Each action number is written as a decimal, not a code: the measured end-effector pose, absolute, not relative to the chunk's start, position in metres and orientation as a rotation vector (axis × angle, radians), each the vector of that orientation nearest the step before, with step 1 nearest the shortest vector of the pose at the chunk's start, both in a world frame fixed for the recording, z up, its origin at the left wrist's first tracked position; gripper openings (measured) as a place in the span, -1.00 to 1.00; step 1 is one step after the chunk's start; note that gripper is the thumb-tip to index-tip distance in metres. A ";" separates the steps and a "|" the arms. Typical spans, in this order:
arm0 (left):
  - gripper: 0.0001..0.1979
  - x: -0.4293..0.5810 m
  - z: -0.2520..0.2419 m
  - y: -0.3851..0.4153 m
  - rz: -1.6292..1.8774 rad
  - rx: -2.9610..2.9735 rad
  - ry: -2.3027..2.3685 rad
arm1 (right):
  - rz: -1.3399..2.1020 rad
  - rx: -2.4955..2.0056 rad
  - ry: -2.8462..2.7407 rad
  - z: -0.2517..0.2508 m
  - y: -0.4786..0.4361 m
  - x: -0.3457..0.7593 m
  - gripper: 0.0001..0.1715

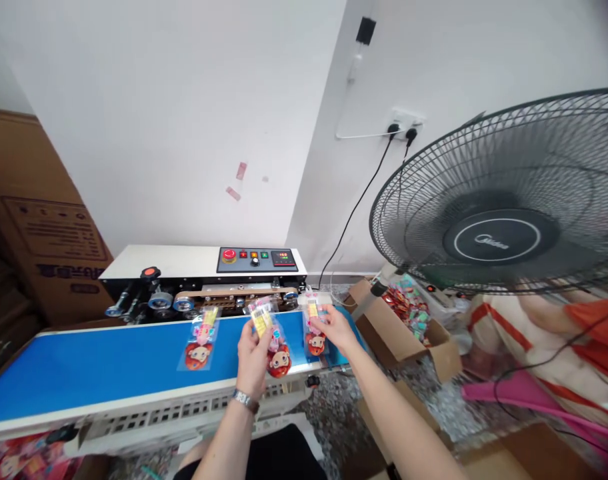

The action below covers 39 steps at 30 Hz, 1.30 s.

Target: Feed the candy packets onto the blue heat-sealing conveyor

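Note:
My left hand (253, 360) is closed on a clear plastic packet (279, 361) with a red-haired doll-face print at its lower end and a yellow part near its top. To the right, my right hand (334, 329) pinches a similar packet (315, 344) at its side, over the right end of the blue conveyor belt (109, 367). A third packet (199, 355) lies on the belt left of my hands, its top edge at the sealing band (224, 292). Behind the belt stands the white band sealing machine (159, 261), its control panel (257, 260) lit.
A large black fan (497, 237) looms at the right. Beneath it, an open carton (384, 330) holds colourful packets. Another person's orange sleeve (594, 333) shows at the right edge. More red packets (24, 459) lie below the belt at lower left. Power cords (357, 207) run down the wall.

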<state>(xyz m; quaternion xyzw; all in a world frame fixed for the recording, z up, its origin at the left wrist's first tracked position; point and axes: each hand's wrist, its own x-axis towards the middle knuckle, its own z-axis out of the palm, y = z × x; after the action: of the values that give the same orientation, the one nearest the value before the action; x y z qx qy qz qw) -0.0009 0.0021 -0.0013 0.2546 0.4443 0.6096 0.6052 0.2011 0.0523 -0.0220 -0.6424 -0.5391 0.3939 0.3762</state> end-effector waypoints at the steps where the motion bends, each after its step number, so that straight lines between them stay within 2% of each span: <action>1: -0.47 -0.001 -0.002 0.002 1.401 0.585 1.023 | 0.944 -1.720 -1.417 -0.025 0.057 0.203 -0.61; 5: -0.49 0.000 -0.003 0.003 1.376 0.575 1.008 | 0.835 -1.845 -1.531 -0.028 0.072 0.193 -0.63; 10: -0.58 0.001 -0.002 0.003 1.393 0.583 0.914 | 0.703 -1.763 -1.627 -0.009 0.066 0.168 -0.59; 15: -0.61 0.003 0.003 0.001 1.399 0.605 0.791 | 1.010 -1.320 -1.559 0.011 0.039 0.148 -0.65; 20: -0.63 0.004 0.000 -0.003 1.313 0.768 0.779 | 1.018 -1.179 -1.560 0.035 0.029 0.145 -0.40; 22: -0.64 0.003 -0.002 -0.004 1.296 0.818 0.784 | 0.991 -1.172 -1.684 0.048 0.030 0.149 -0.49; 25: -0.67 0.002 -0.004 -0.004 1.293 0.886 0.805 | 0.886 -1.238 -1.851 0.058 0.029 0.153 -0.73; 27: -0.67 0.003 -0.003 -0.004 1.303 0.899 0.834 | 0.891 -1.243 -1.795 0.055 0.027 0.152 -0.74; 30: -0.65 0.005 0.000 -0.005 1.323 0.832 0.832 | 1.035 -1.187 -1.463 0.039 0.020 0.144 -0.53; 31: -0.65 0.006 0.000 -0.005 1.333 0.810 0.828 | 1.080 -1.182 -1.372 0.032 0.018 0.140 -0.53; 34: -0.66 0.009 0.001 -0.005 1.356 0.745 0.837 | 1.110 -1.226 -1.263 0.013 0.013 0.136 -0.70; 39: -0.67 0.007 0.000 -0.004 1.393 0.600 0.935 | 0.808 -1.452 -1.175 -0.011 0.033 0.168 -0.63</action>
<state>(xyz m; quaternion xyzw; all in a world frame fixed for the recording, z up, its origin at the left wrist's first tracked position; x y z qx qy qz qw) 0.0072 -0.0035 -0.0003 0.2619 0.4079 0.6080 0.6288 0.1684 0.0329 -0.0114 -0.6072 -0.4913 0.3379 0.5252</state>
